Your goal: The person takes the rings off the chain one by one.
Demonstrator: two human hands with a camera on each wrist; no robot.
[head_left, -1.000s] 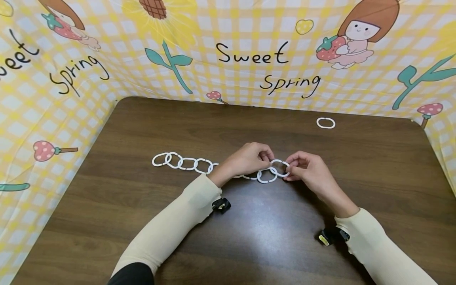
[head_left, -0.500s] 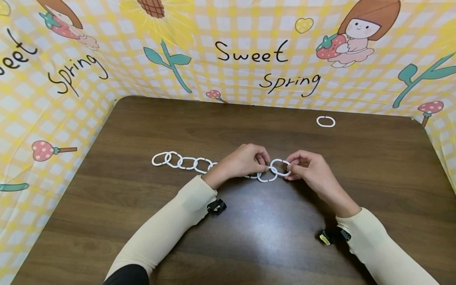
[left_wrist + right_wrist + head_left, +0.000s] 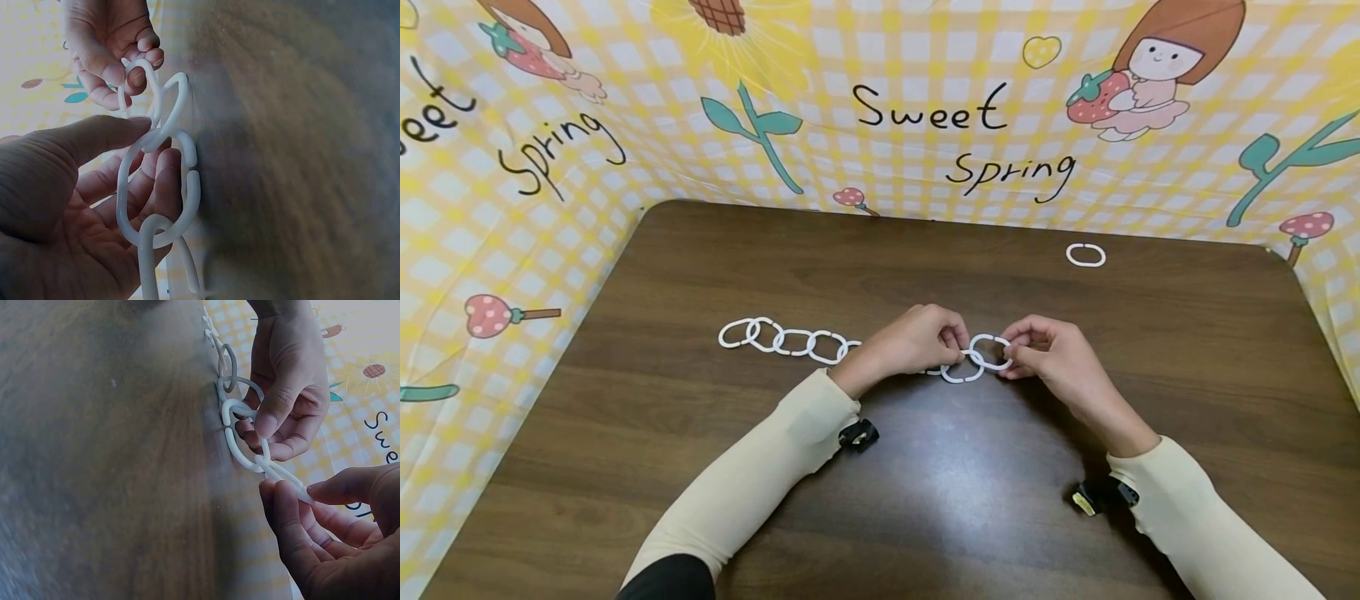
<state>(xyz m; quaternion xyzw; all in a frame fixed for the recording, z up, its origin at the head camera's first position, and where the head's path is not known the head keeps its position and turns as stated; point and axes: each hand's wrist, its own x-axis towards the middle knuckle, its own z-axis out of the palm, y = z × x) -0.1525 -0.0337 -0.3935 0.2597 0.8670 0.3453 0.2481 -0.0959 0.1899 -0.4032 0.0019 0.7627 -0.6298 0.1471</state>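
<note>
A chain of white plastic links (image 3: 810, 343) runs from left to right across the table, partly hidden under the left wrist. My left hand (image 3: 917, 340) pinches the second-to-last link (image 3: 236, 450) between thumb and fingers. At the chain's right end, my right hand (image 3: 1060, 358) grips the outer side of the end link (image 3: 284, 472) between thumb and fingertips. The end link passes through the second-to-last link. In the left wrist view, another chain link (image 3: 122, 194) hangs beside the left palm, with a small gap in its side.
One loose white link (image 3: 1086, 266) lies near the far edge of the brown wooden table (image 3: 865, 517). A yellow checked cloth (image 3: 925, 50) with printed figures stands behind the table and along its sides. Each sleeve carries a small black camera.
Over the past second my left fingertips have shifted slightly left and down, from the end link's edge onto the link beside it. My right hand keeps its grip, almost still.
</note>
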